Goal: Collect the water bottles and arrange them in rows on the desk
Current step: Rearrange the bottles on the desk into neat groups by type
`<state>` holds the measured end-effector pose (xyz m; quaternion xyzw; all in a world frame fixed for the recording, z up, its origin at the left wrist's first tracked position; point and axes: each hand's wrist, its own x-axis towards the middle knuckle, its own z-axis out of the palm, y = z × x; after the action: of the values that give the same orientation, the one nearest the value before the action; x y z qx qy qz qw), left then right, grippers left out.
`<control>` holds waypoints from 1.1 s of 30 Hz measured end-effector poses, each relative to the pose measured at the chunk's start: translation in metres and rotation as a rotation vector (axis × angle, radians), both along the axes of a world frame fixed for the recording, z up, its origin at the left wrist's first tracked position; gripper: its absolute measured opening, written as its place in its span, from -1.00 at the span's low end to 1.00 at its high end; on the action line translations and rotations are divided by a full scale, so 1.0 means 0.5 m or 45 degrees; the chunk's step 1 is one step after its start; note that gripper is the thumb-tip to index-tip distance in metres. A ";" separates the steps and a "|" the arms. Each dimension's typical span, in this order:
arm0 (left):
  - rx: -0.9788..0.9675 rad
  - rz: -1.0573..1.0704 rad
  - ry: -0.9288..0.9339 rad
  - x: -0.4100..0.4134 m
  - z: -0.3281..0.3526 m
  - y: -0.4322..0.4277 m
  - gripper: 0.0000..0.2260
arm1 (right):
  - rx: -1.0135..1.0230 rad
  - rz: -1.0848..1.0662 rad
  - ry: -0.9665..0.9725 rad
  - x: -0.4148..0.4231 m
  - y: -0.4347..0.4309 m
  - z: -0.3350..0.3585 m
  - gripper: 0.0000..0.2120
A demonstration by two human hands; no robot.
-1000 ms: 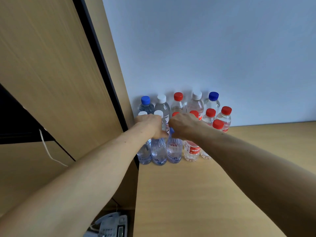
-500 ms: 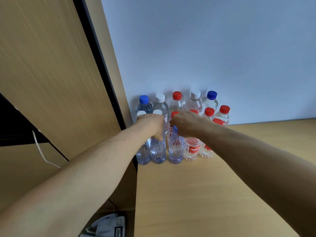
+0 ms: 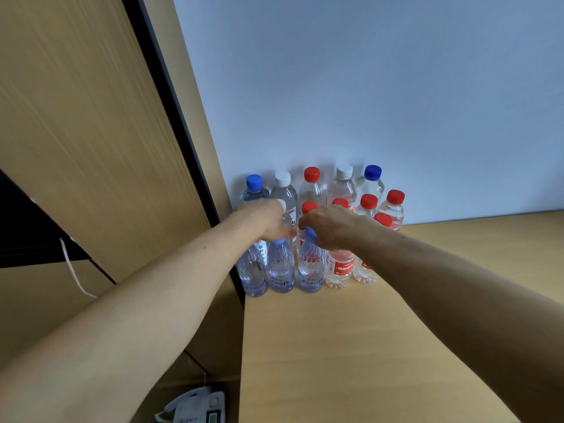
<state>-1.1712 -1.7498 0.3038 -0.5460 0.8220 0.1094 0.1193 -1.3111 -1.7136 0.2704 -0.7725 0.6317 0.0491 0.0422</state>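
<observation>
Several clear water bottles with red, white and blue caps stand in rows (image 3: pixel 311 190) in the back left corner of the wooden desk (image 3: pixel 351 346), against the wall. In the front row, my left hand (image 3: pixel 265 219) holds the top of a blue-tinted bottle (image 3: pixel 280 268), its pale cap just showing under my fingers. My right hand (image 3: pixel 331 227) grips the neck of the blue-capped bottle (image 3: pixel 310 264) beside it. Both bottles stand on the desk. Red-labelled bottles (image 3: pixel 340 268) stand right of them, partly hidden by my right arm.
A tall wooden cabinet panel (image 3: pixel 91 132) with a black edge closes off the left side. A white cable (image 3: pixel 73 270) hangs below it. A grey desk phone (image 3: pixel 195 407) lies lower down at the bottom edge. A white wall (image 3: pixel 366 87) is behind the bottles.
Both hands stay on the tops of the same two front-row bottles. My left hand has lifted a little, so that bottle's cap now shows.
</observation>
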 end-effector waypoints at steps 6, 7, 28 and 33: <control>-0.112 0.024 -0.283 0.046 0.014 -0.008 -0.90 | -0.011 0.015 -0.016 -0.009 0.016 0.017 -0.62; -0.073 0.041 -0.332 0.052 0.003 -0.004 -0.86 | -0.017 0.026 -0.008 -0.007 0.019 0.018 -0.61; -0.054 0.079 0.037 0.091 -0.066 -0.017 -0.90 | -0.093 -0.074 -0.110 0.012 0.006 -0.014 -0.67; -0.033 0.038 -0.111 0.084 -0.055 -0.008 -0.73 | -0.101 -0.080 -0.075 0.015 0.019 -0.015 -0.67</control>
<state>-1.1295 -1.7539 0.2764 -0.5641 0.8091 0.0764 0.1462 -1.3034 -1.7042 0.2631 -0.7545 0.6556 -0.0002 0.0317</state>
